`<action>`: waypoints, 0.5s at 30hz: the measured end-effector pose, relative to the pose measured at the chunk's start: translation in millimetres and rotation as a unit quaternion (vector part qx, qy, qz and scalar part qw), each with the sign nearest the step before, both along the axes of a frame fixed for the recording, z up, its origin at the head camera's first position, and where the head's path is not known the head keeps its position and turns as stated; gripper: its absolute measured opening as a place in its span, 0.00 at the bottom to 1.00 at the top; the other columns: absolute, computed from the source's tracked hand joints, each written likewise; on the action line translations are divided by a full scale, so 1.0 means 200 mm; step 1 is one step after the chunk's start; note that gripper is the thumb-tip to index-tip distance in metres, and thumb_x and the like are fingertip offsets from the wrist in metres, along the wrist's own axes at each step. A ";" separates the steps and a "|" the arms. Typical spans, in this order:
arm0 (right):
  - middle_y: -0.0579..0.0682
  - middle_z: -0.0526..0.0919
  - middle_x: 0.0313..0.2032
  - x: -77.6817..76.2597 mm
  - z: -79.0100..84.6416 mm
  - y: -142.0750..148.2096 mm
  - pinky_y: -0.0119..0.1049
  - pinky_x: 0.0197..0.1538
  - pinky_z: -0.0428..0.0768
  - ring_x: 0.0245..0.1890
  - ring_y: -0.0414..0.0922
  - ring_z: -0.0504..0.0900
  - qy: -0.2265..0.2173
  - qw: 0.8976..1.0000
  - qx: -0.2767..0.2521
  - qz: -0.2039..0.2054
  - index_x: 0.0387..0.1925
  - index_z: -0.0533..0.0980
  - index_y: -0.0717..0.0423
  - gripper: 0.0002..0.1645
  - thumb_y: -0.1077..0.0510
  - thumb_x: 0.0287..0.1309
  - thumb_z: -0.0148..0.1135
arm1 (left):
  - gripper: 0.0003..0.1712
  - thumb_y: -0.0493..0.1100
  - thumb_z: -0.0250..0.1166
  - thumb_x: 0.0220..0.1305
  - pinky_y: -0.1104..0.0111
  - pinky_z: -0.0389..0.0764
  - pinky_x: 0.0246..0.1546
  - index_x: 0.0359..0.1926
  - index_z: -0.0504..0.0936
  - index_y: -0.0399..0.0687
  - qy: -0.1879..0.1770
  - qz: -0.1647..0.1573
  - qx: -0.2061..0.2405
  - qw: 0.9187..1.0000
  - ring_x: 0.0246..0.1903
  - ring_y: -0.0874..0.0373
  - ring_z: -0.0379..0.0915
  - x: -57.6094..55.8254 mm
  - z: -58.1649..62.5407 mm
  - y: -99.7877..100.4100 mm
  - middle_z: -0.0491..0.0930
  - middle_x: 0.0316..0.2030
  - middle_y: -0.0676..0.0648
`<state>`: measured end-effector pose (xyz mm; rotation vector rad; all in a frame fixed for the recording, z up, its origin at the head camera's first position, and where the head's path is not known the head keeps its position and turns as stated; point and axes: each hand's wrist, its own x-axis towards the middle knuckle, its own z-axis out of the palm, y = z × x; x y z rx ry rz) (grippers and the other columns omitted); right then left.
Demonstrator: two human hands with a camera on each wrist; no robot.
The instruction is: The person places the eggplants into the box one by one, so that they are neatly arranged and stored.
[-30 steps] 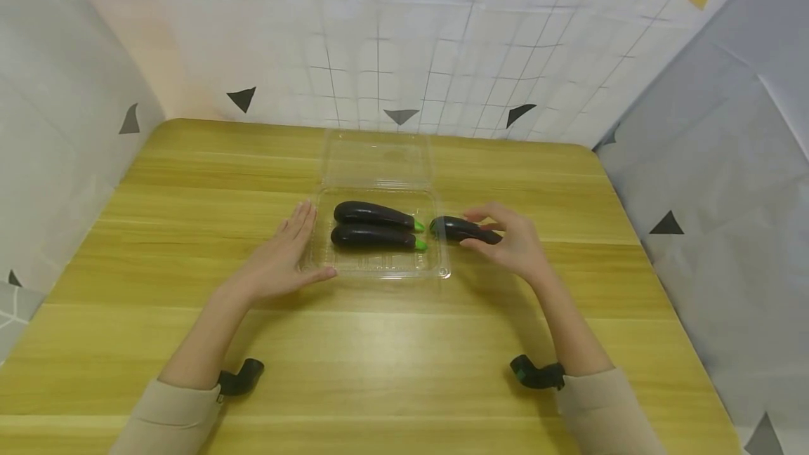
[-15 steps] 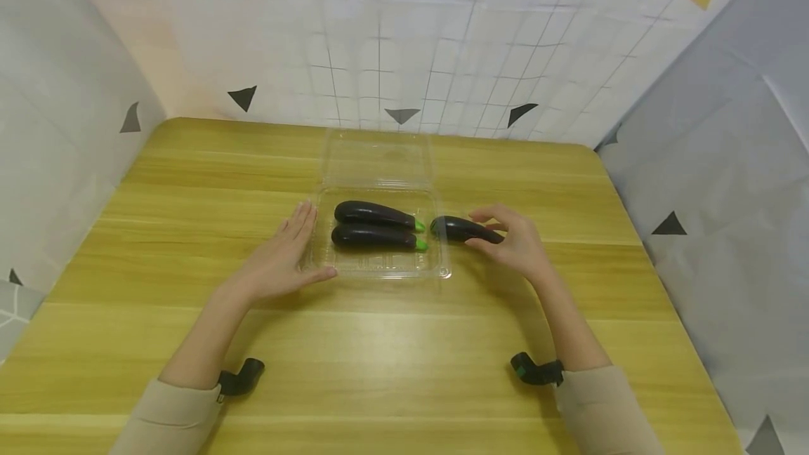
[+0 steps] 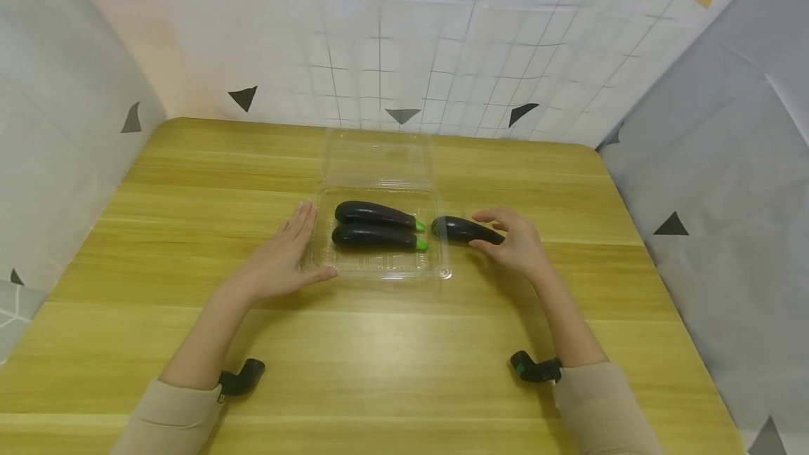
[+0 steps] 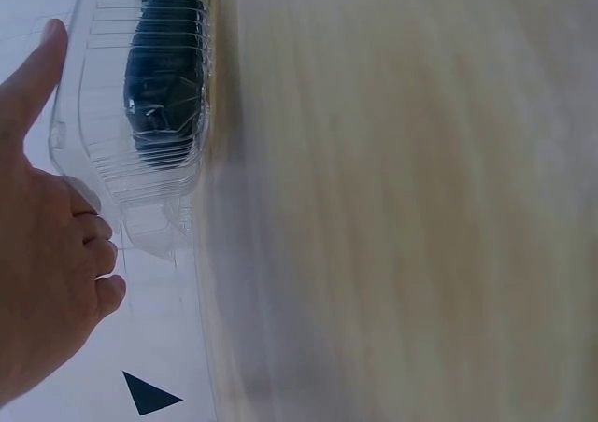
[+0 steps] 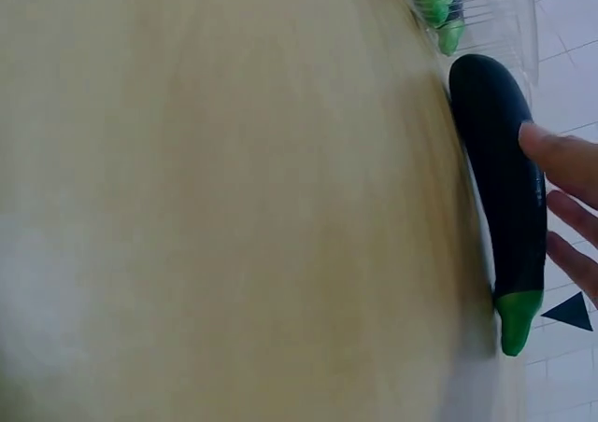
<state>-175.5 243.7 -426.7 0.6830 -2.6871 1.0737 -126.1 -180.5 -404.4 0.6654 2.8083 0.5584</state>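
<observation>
A clear plastic clamshell box (image 3: 379, 274) lies on the table with its lid folded back. Inside, an upper eggplant (image 3: 373, 212) and a lower eggplant (image 3: 373, 236) lie side by side, green stems to the right. My left hand (image 3: 278, 265) rests against the box's left side, fingers straight, thumb at the front corner. Just outside the right wall lies a third eggplant (image 3: 455, 228), rounded end toward the box. My right hand (image 3: 515, 248) holds it with thumb and curved fingers on either side. The right wrist view shows this eggplant (image 5: 500, 170) whole, its green stem nearest the wrist.
The transparent lid (image 3: 377, 156) lies toward the back edge of the wooden table (image 3: 379, 357). White patterned sheets (image 3: 442, 41) stand behind the table and along both sides. A black wrist mount (image 3: 242, 376) projects inward from the left sleeve, another mount (image 3: 534, 369) from the right.
My right hand's fingertips have slid slightly right along the third eggplant, which stays in place. The left hand, the box and the two eggplants in it have not moved.
</observation>
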 end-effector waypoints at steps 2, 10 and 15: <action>0.55 0.83 0.46 0.00 -0.01 0.01 0.48 0.49 0.81 0.48 0.54 0.81 -0.004 1.000 0.020 -0.008 0.48 0.80 0.60 0.26 0.64 0.44 0.77 | 0.65 0.75 0.53 0.59 0.54 0.37 0.72 0.74 0.29 0.39 0.002 0.000 0.000 1.000 0.73 0.52 0.18 0.00 0.00 0.00 0.23 0.74 0.42; 0.54 0.82 0.49 0.00 -0.05 0.02 0.51 0.49 0.80 0.47 0.55 0.81 -0.008 0.996 0.076 -0.039 0.50 0.81 0.54 0.25 0.62 0.46 0.76 | 0.65 0.75 0.53 0.59 0.54 0.36 0.72 0.74 0.29 0.39 -0.001 -0.002 0.001 1.000 0.73 0.52 0.18 0.00 0.00 0.00 0.23 0.74 0.42; 0.57 0.82 0.50 0.00 -0.04 0.01 0.53 0.52 0.77 0.50 0.57 0.80 -0.011 0.994 0.100 -0.049 0.52 0.80 0.54 0.28 0.62 0.46 0.76 | 0.65 0.76 0.52 0.58 0.54 0.37 0.72 0.74 0.29 0.39 -0.002 -0.001 0.000 1.000 0.73 0.52 0.18 0.00 0.00 0.00 0.23 0.74 0.42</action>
